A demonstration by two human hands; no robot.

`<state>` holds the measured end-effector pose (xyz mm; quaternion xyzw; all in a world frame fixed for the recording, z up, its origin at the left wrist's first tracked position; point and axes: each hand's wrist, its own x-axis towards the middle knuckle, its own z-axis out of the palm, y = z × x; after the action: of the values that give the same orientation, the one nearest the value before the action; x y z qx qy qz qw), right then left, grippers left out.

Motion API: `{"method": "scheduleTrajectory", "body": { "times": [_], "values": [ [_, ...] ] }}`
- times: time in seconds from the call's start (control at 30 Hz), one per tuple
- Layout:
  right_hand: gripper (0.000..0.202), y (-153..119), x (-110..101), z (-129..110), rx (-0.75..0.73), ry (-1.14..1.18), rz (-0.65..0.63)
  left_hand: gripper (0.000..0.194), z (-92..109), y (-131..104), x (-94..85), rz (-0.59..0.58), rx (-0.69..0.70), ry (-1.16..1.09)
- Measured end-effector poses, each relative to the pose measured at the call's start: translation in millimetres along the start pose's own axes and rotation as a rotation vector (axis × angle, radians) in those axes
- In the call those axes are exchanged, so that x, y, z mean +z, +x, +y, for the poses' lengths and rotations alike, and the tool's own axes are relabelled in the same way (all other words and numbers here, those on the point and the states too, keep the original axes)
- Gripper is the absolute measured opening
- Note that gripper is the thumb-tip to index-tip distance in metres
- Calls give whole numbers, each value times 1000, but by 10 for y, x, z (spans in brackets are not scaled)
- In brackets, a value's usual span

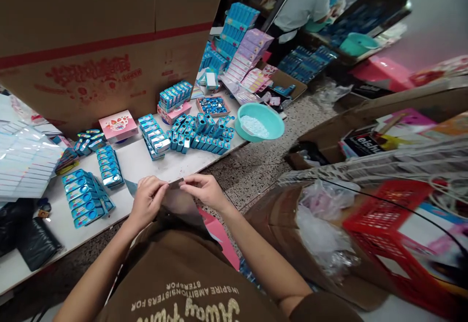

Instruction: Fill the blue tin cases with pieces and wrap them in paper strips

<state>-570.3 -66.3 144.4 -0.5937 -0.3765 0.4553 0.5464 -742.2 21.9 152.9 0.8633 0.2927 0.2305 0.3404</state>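
Close to my body, at the table's front edge, my left hand [147, 199] and my right hand [205, 190] pinch the upper edge of a thin, dark, shiny sheet [183, 206], one at each side. The sheet hangs down between them over my lap. Beyond my hands, rows of small blue boxes [109, 166] stand on the white table [146, 163]. More blue boxes [83, 198] are grouped to the left of my left hand. A pink sheet [223, 239] shows below my right hand.
A tall cardboard carton [109, 44] stands at the back. A turquoise basin [259, 122] holds small white pieces. Pink boxes [119, 124] and a tray of blue pieces [214, 106] lie on the table. A red crate [391, 205] is at right; a person [302, 8] is behind.
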Motion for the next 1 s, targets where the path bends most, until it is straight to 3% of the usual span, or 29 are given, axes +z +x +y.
{"method": "scheduleTrajectory", "body": {
  "times": [0.13,0.23,0.37,0.5,0.83,1.0],
  "values": [
    [23,-29,84,-122,133,116,-22,20,26,-60,-9,183,-41,63],
    [25,-68,164,-119,151,183,42,19,15,-117,12,300,5,150],
    [25,-73,232,-68,170,261,99,33,-28,-147,-3,237,112,192],
    [24,-28,266,-69,233,398,78,52,-56,-112,-42,113,128,164],
    [24,-21,364,-152,276,536,41,26,-18,-120,-54,126,-20,-165],
    [23,-7,352,-101,159,329,20,15,-1,-167,-100,127,-110,-273]
  ]
}}
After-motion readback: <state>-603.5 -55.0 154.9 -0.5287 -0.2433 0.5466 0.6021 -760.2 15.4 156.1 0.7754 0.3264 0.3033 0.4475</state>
